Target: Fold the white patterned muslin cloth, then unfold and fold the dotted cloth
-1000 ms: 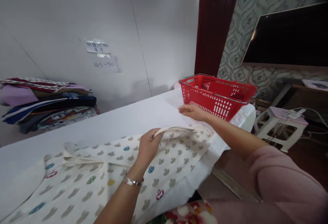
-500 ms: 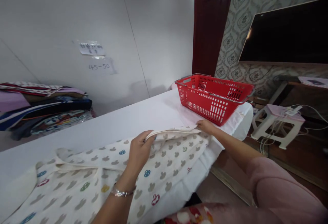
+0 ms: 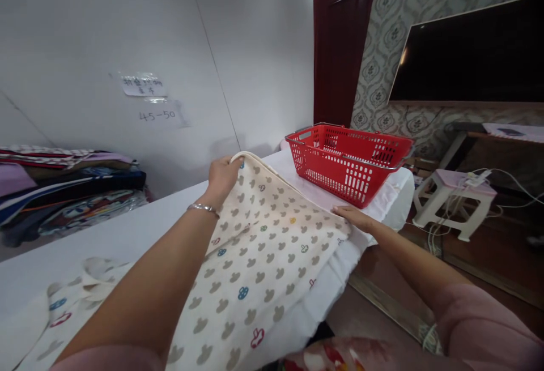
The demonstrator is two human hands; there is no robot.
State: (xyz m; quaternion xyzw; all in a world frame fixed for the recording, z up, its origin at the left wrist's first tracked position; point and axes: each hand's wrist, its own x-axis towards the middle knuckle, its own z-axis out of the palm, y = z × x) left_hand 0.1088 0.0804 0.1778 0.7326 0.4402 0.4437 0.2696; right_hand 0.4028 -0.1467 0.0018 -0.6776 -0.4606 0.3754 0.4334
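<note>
A cream cloth garment (image 3: 272,246) with grey, blue, red, green and yellow mushroom prints lies spread along the table, its exact kind unclear. My left hand (image 3: 224,178), with a silver bracelet at the wrist, is closed on its far hem and holds that edge raised above the tabletop. From there the cloth slopes down to the right. My right hand (image 3: 353,218) rests low at the right corner of the cloth, fingers stretched out and touching it. My left forearm hides part of the garment, whose strap-like end lies at the lower left.
A red plastic basket (image 3: 335,170) with metal handles stands on the white-covered table (image 3: 174,204), just beyond my right hand. Folded clothes (image 3: 72,190) are piled at the left by the white wall. A white stool (image 3: 457,201) with cables is at the right.
My left hand has lifted the garment's edge up and away from me, opening the cloth out. My right hand stays at the corner, its fingers now straighter and lying on the fabric.
</note>
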